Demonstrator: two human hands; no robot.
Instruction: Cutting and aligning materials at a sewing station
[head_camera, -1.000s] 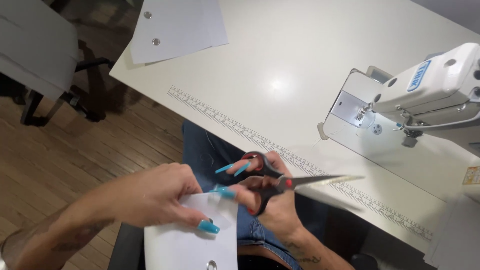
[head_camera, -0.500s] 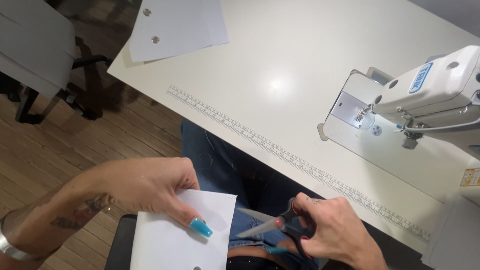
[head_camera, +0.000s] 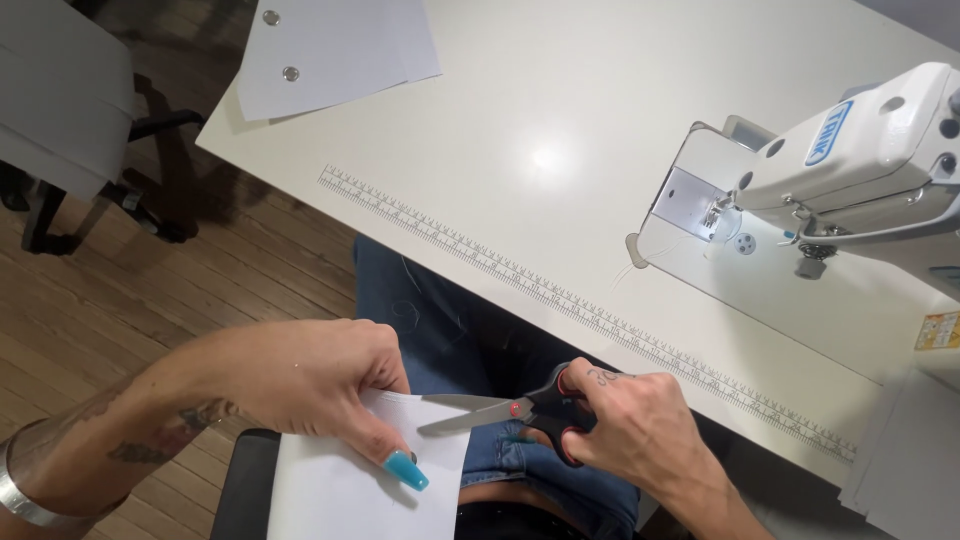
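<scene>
Paper (head_camera: 350, 490) sits over the lap, pinched in the left hand (head_camera: 320, 385); the right hand (head_camera: 635, 430) grips open scissors (head_camera: 500, 410) at its edge. Beyond: desk (head_camera: 560, 120), sewing machine (head_camera: 850, 160), ruler strip (head_camera: 560, 295), sheets (head_camera: 330, 50).

A white sewing machine (head_camera: 850, 160) stands on a white table (head_camera: 520, 120) edged with a printed ruler (head_camera: 560, 295); eyeleted white sheets (head_camera: 330, 50) lie at its far corner
</scene>
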